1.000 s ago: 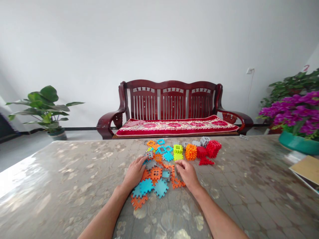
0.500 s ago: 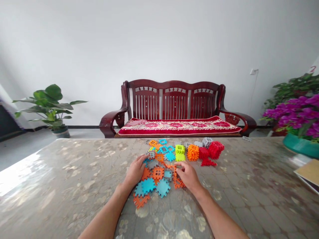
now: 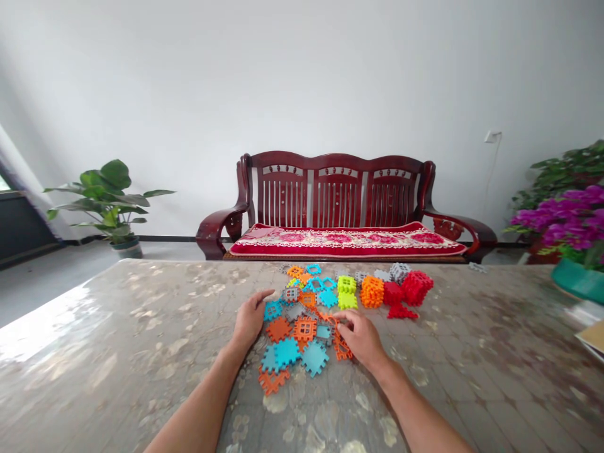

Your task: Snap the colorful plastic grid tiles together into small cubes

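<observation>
– Grey patterned table (image 3: 117, 371) up front. Nearest on it?
– Orange notched flat plastic piece (image 3: 274, 380), front of the mixed plastic pile (image 3: 279, 329), partly under blue notched plastic tiles (image 3: 287, 353). Pale teal notched plastic tile (image 3: 314, 358) just right of those.
– Left hand (image 3: 250, 321)?
– At the pile's left edge, fingers loosely spread, nothing seen in it. Nearest: blue plastic window tile (image 3: 273, 310), just to its right.
– Right hand (image 3: 361, 333)?
– Pile's right side, thumb and index bent close together at a thin orange notched plastic strip (image 3: 328, 317). Looks like contact; can't tell if it's gripped.
– How does the strip lie?
– Just left of the right fingertips, nearly edge-on. Long axis roughly left to right, right end at the fingers. Right hand clearly nearer; left hand is across the pile.
– Farther?
– Lime-green notched plastic stack (image 3: 347, 285), bright orange plastic stack (image 3: 372, 292) right of it, red plastic stack (image 3: 417, 288) farther right. Behind the table, dark red wooden bench (image 3: 337, 198) with red floral cover (image 3: 349, 240), then white wall (image 3: 330, 75).
</observation>
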A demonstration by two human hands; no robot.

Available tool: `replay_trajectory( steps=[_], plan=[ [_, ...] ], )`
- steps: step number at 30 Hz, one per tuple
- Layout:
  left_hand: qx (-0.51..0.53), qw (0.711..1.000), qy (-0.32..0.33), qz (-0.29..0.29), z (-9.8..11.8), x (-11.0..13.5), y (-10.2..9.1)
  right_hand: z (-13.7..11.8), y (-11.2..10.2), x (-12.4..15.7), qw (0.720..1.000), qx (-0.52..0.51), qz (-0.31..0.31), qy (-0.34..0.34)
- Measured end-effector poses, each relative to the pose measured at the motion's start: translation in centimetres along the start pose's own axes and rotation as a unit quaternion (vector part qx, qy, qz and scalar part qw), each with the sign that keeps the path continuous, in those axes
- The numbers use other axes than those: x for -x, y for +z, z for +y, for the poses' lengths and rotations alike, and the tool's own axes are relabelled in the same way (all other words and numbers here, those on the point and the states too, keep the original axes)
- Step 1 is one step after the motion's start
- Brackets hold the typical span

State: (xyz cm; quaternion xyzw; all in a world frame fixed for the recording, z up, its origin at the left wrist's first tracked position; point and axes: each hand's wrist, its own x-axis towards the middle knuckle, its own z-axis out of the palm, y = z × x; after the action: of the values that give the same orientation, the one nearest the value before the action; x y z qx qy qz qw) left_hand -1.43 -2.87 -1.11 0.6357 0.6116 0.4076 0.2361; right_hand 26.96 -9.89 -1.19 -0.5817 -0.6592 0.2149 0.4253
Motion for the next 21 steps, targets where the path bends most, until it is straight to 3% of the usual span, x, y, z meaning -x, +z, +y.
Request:
replay_trajectory(
  steps=[3, 11, 15, 21],
  plan=[
    [-0.018, 1.000, 0.013, 0.006, -0.1, 0.0, -0.1, 0.1, 0.1, 0.0, 1.000, 0.001, -0.015, -0.001],
    [-0.140, 0.970, 0.184, -0.081, 0.4, 0.7, 0.7, -0.3, 0.0, 0.2, 0.999, 0.013, -0.043, -0.013],
    [-0.194, 0.957, 0.190, -0.105, 0.8, 1.1, 0.8, -0.7, -0.1, 0.3, 0.998, 0.010, -0.060, -0.023],
    [-0.199, 0.963, 0.159, -0.083, 1.3, 1.2, 0.5, -1.0, 0.0, 0.6, 0.994, -0.020, -0.093, -0.055]
  ],
)
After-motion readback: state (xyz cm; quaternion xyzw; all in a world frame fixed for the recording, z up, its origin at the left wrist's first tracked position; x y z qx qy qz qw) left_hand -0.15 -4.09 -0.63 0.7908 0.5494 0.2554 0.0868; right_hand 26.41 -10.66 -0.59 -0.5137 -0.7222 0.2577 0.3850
